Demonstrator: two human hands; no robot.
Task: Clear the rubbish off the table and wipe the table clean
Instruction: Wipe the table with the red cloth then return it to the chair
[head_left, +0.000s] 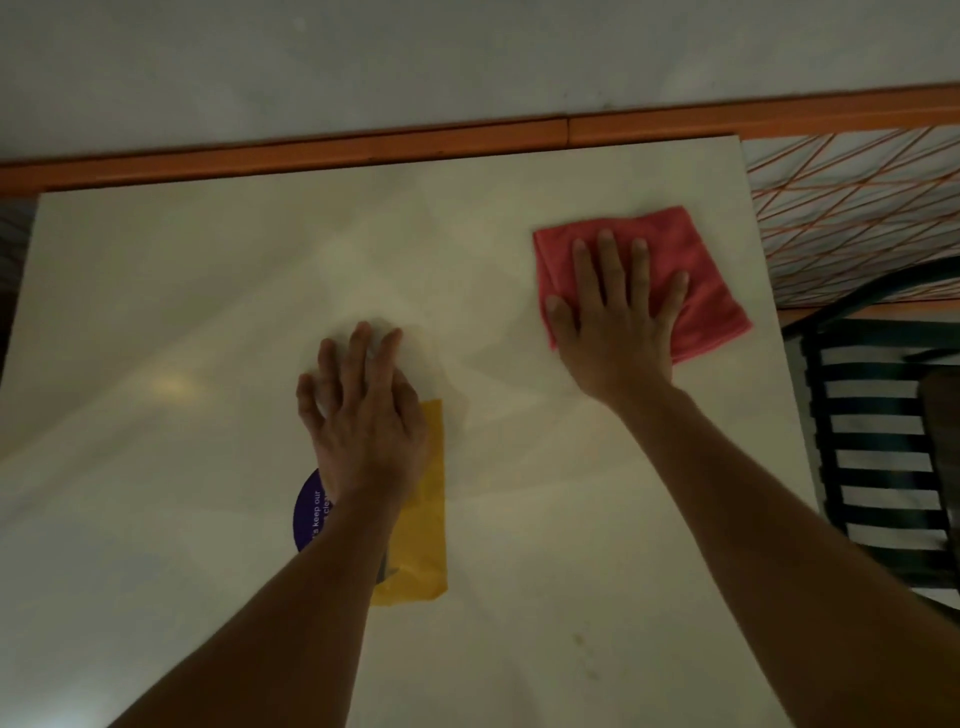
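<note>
My right grip (615, 317) lies flat, fingers spread, on the folded pink microfibre cloth (691, 270) near the desk's (156, 291) far-right corner. My left grip (363, 410) hovers with loose fingers mid-desk, holding nothing I can see; unwiped desk lies leftward.

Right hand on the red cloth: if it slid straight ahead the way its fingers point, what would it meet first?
The right hand lies flat on the red square cloth. Ahead lies bare white table top, then the table's far edge, then probably the orange strip along the grey wall; depth there is unclear.

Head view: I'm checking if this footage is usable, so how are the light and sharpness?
Head view: dim and soft overall; left hand slightly motion-blurred; right hand on the red cloth sharper; faint glare on the table.
</note>
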